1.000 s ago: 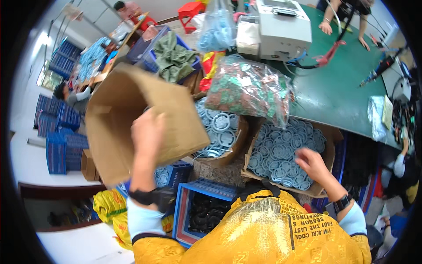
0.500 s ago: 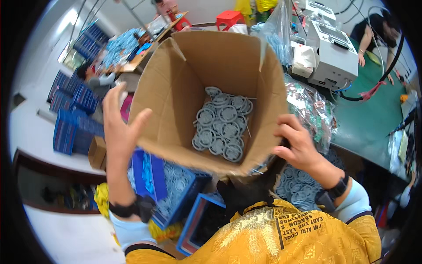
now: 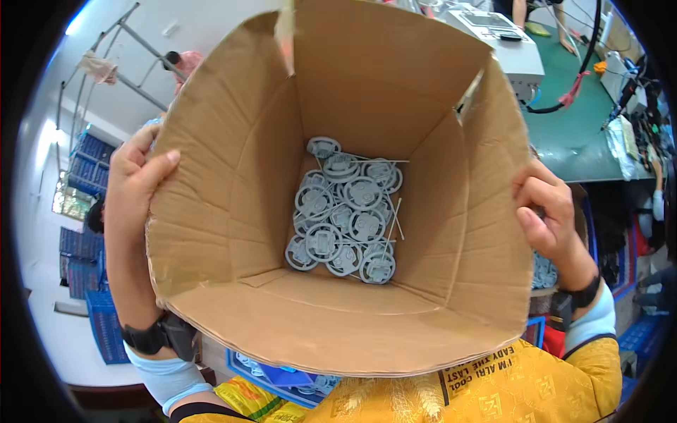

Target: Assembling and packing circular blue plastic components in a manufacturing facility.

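Head view: an open-topped brown cardboard box is in front of the yellow patterned garment, pale-grey round plastic parts piled inside. The left hand pinches its left flap; the right hand curls at the right flap, grip unclear.

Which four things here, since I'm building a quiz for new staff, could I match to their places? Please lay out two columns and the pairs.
Column one:
1. Left hand
2. Right hand
3. Grey-blue round parts
4. Green tabletop

Column two:
A. On the bottom inside the cardboard box
B. At the box's right edge
C. Beyond the box, upper right
D. At the box's left edge

Pairs: 1-D, 2-B, 3-A, 4-C
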`<move>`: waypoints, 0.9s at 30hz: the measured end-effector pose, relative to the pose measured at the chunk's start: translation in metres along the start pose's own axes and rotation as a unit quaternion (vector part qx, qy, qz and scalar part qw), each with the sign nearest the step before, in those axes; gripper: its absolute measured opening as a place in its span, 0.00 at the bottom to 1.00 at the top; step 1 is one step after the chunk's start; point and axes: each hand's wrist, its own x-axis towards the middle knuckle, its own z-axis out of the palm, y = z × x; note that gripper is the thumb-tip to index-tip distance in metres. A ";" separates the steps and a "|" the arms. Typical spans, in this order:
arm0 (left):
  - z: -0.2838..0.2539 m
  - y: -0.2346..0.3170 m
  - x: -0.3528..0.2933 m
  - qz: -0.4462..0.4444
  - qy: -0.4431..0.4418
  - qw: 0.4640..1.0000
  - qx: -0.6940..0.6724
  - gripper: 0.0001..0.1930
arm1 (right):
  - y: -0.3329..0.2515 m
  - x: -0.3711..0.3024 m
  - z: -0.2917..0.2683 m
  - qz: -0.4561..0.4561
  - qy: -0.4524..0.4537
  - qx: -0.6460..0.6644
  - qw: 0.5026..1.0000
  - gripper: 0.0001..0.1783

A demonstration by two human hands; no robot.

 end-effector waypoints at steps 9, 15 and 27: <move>0.141 0.031 -0.058 0.226 0.096 0.895 0.373 0.18 | 0.076 0.033 0.124 0.149 -0.491 -0.160 0.843 0.28; 0.116 -0.005 -0.077 0.202 0.023 0.929 0.308 0.22 | 0.184 0.038 0.315 0.140 -0.243 -0.083 0.956 0.36; 0.074 -0.035 -0.105 0.245 0.020 0.925 0.290 0.16 | 0.126 0.112 0.471 0.015 -0.119 -0.131 0.984 0.35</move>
